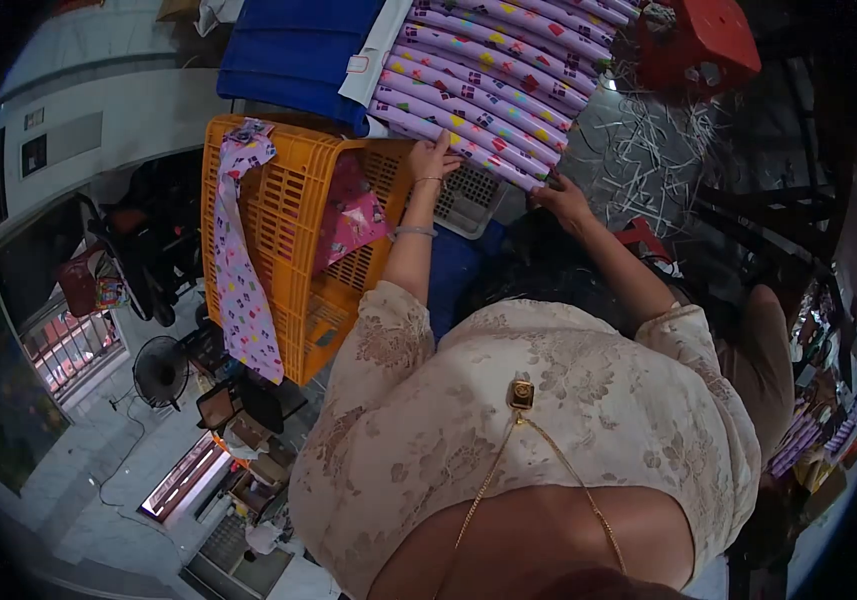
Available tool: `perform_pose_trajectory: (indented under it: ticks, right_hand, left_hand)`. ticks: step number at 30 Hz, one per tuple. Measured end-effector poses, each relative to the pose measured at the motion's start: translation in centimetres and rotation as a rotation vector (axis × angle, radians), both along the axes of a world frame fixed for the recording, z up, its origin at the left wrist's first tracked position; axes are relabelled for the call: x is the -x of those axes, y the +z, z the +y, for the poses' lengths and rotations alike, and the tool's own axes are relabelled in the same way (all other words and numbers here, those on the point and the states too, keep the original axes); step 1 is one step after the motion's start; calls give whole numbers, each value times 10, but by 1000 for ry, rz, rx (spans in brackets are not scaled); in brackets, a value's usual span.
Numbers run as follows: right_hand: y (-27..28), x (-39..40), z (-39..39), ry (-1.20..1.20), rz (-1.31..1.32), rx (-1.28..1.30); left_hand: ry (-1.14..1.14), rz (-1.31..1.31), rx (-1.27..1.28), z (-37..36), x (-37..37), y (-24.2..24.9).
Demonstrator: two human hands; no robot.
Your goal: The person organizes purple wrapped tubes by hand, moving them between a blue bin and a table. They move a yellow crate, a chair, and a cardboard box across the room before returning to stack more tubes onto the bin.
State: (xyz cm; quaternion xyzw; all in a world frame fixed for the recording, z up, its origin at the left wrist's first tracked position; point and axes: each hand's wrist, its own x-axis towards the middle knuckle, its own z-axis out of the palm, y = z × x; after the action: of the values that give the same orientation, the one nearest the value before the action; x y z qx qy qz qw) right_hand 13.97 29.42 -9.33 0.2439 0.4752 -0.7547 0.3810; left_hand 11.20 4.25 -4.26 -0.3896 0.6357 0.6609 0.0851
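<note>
Several purple rolls (488, 85) with a colourful printed pattern lie side by side in a row at the top centre. My left hand (431, 160) touches the edge of the nearest roll near its left part, with the fingers apart. At the right end of that same roll is my right hand (563, 200), its thumb and fingers closed on the end. A white strip (373, 60) runs along the left ends of the rolls. Beneath the nearest roll, a grey plastic basket (468, 200) shows in part.
An orange crate (288, 230) stands at the left, with a patterned purple sheet (243, 270) over its side and a pink packet (353, 230) inside. Behind it is a blue bin (288, 60). A red stool (708, 45) and white shredded strips (648, 150) are at the right.
</note>
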Motion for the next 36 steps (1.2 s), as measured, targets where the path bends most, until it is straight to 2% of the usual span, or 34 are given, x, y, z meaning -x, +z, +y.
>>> perform_pose_trajectory:
  ticks: [2,7,11,13,14,16,17,19,22,23,24,26,27,29,30,31,32,33,35,36]
  right_hand:
    - [-2,-1,-2,-20,12,-39]
    - [-1,2,-1,43,40,-84]
    - [18,5,0,4,-4,-36]
    - [17,7,0,1,-14,-33]
    - [16,8,0,-4,-25,-32]
    - [15,9,-1,-9,-16,-30]
    - [15,8,-1,-11,-14,-29]
    - [14,9,0,10,-32,-46]
    - [10,8,-1,30,-34,-59]
    - [8,8,0,29,-22,-60]
    - [10,9,2,22,-17,-62]
    - [13,11,6,-47,-117,31]
    - [16,15,10,-52,-112,32]
    - [18,23,29,-38,-148,-180]
    - [10,30,36,-40,-146,-179]
    - [-2,41,42,-21,180,-452]
    - [-13,47,47,0,508,-723]
    - [-8,56,48,-2,509,-727]
    - [26,81,39,-146,884,-902]
    - [35,91,34,-152,883,-905]
  left_hand:
    - [-36,-7,-24,-6,3,9]
    - [-181,-126,-279,-42,9,15]
    - [-178,-186,-246,-46,10,16]
    - [-128,-84,13,-34,10,19]
    - [-128,-81,13,-30,10,16]
    - [56,59,-26,-29,6,-2]
    - [55,59,-28,-30,5,-8]
    - [115,97,-202,-31,5,-8]
    - [132,104,-295,-37,5,-9]
    - [236,60,-429,-45,6,-19]
    - [229,64,-432,-41,9,-17]
    - [443,-149,-135,-32,11,-12]
    - [428,-140,-11,-35,10,-25]
    - [360,121,748,0,14,-4]
    - [287,169,778,15,20,28]
    - [285,170,777,14,26,30]
    - [134,347,1050,13,31,33]
    - [-27,531,1314,12,39,34]
    - [-346,564,1325,14,60,44]
    - [-513,599,1315,15,72,47]
